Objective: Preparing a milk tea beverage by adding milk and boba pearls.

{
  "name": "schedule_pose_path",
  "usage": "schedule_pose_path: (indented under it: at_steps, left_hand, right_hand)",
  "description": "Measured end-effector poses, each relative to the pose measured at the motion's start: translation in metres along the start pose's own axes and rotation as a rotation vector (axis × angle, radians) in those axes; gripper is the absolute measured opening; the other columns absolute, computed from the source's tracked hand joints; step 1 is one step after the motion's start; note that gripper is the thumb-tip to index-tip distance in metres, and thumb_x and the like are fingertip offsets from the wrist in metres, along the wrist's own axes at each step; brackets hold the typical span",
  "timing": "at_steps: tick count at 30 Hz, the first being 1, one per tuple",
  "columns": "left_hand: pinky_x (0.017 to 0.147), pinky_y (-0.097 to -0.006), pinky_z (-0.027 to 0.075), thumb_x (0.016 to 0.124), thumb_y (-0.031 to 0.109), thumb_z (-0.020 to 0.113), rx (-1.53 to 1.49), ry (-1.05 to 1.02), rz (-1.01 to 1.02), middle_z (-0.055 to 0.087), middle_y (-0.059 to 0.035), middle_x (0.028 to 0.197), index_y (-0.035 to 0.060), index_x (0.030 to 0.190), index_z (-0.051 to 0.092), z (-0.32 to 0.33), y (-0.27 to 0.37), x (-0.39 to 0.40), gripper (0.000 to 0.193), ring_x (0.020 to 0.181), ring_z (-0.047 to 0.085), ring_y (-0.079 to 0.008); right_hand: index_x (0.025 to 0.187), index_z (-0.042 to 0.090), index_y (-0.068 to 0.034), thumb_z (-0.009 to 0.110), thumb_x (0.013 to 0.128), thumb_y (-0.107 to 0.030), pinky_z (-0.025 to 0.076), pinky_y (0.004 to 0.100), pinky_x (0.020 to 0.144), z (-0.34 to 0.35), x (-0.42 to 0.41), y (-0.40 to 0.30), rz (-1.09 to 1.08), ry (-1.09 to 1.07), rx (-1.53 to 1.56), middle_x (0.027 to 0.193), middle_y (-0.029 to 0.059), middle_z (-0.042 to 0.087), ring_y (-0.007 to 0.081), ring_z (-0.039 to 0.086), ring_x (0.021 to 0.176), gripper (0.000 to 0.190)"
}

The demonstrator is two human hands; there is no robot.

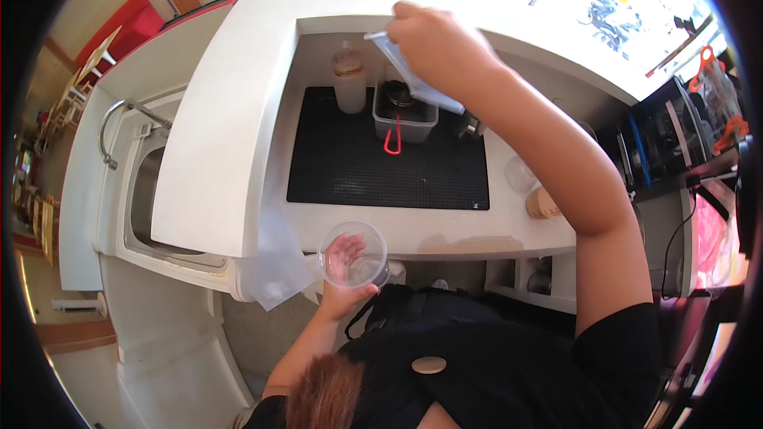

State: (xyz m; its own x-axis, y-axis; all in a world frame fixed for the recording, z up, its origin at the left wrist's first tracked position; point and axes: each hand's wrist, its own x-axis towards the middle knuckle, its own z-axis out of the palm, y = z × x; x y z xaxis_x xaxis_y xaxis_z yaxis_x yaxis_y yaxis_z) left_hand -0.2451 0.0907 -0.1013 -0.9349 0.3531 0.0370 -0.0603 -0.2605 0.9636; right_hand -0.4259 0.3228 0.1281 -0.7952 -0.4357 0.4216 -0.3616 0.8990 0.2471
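A clear plastic cup [359,250] is held in my left hand [346,262], low in front of my body, with its round mouth facing up. My right hand [435,42] is raised above the far side of the counter niche and grips a translucent bluish flat item [411,80], perhaps a plastic bag or lid. Below that hand stands a grey plastic container [405,130] holding a dark strainer with a red handle [391,138]. A clear bottle with a brownish top [350,83] is to its left. Both stand on a black rubber mat [381,173].
The white counter [208,131] wraps around the niche, with a sink [146,202] and faucet [113,131] at left. Brown cups [541,204] and a clear round container [520,174] stand right of the mat. Bubble-textured plastic [274,274] hangs over the counter's front edge.
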Motion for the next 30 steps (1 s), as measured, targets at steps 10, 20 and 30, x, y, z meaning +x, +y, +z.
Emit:
schedule_pose_path:
  at_steps: [10,20,30]
  left_hand:
    - [0.099,-0.0439,0.025,0.065,0.023,0.077,0.346,0.345,0.036,0.031,-0.0131,0.132,0.0111,0.135,0.015,0.009,-0.014,0.045,0.095,0.121,0.033,-0.0292]
    - [0.103,-0.0379,0.026,0.068,0.008,0.074,0.401,0.904,0.287,0.025,-0.0187,0.133,-0.0002,0.132,0.016,-0.011,-0.055,0.138,0.087,0.123,0.029,-0.0291]
    - [0.099,-0.0357,0.031,0.065,0.01,0.076,0.311,0.735,0.371,0.03,-0.0163,0.13,0.0007,0.132,0.02,-0.037,-0.062,0.149,0.087,0.119,0.035,-0.0271]
  right_hand:
    - [0.07,0.063,-0.001,0.057,0.065,0.013,0.039,0.0201,0.045,-0.038,-0.215,-0.006,0.642,0.412,0.602,0.067,0.0057,0.055,0.007,0.049,0.053,0.017]
    - [0.101,0.056,-0.002,0.056,0.079,-0.002,0.044,0.0208,0.05,0.127,-0.329,-0.065,1.393,0.363,0.924,0.095,0.0066,0.05,0.0094,0.052,0.059,0.021]
    - [0.11,0.052,-0.008,0.063,0.075,-0.009,0.043,0.0337,0.079,0.168,-0.153,-0.039,0.716,0.239,0.931,0.11,0.0127,0.049,0.0267,0.049,0.096,0.036]
